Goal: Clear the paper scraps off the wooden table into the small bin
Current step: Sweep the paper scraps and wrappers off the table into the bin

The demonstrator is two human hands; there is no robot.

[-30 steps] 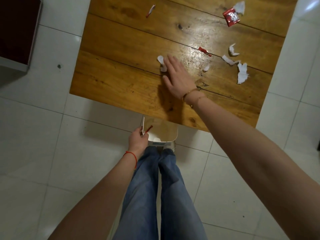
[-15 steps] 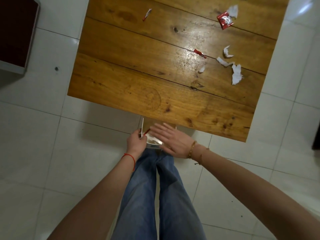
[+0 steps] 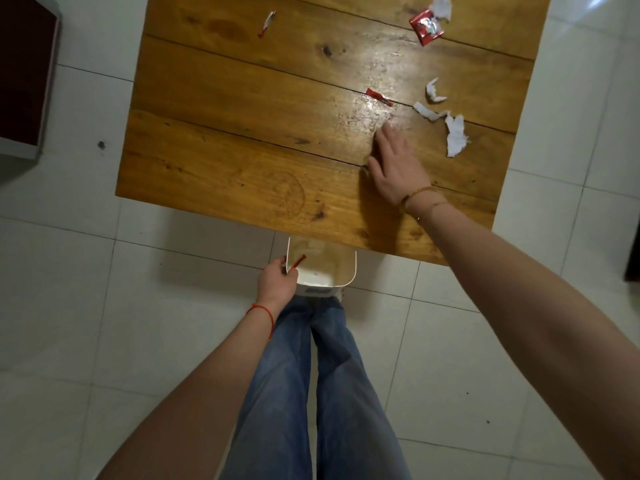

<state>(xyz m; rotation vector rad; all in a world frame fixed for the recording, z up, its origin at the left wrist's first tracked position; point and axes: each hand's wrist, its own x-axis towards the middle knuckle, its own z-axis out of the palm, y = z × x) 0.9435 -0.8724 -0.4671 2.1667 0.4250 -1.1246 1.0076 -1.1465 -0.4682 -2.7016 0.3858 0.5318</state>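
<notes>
1. The wooden table (image 3: 242, 140) fills the far half of the view, standing on a white tiled floor (image 3: 104, 341).
2. The right hand (image 3: 394, 164) lies flat on the table near its right side, palm down, fingers stretched out and together, gripping nothing that can be seen. Whether a scrap lies under the fingers cannot be told.
3. The left hand (image 3: 277, 284) is closed on the left rim of the small bin (image 3: 343, 282), which is held just below the near edge of the table, in front of the person's jeans (image 3: 311, 393).
4. A thin red strip (image 3: 298, 262) lies against the left inner wall of the bin, just beside the left thumb.
5. Just beyond the right fingertips, a small red scrap (image 3: 379, 97) lies on a seam between 2 planks.
6. To the right of the hand are 3 white paper scraps: a curled one (image 3: 433, 91) farthest away, a long thin one (image 3: 427, 112) nearer, and the largest one (image 3: 455, 135) nearest the right edge.
7. At the far right corner a red wrapper (image 3: 426, 27) lies touching another white scrap (image 3: 442, 6).
8. Far left of centre, well apart from the rest, lies a small white and red scrap (image 3: 266, 24).
9. A dark red cabinet (image 3: 24, 71) stands at the far left of the floor.
</notes>
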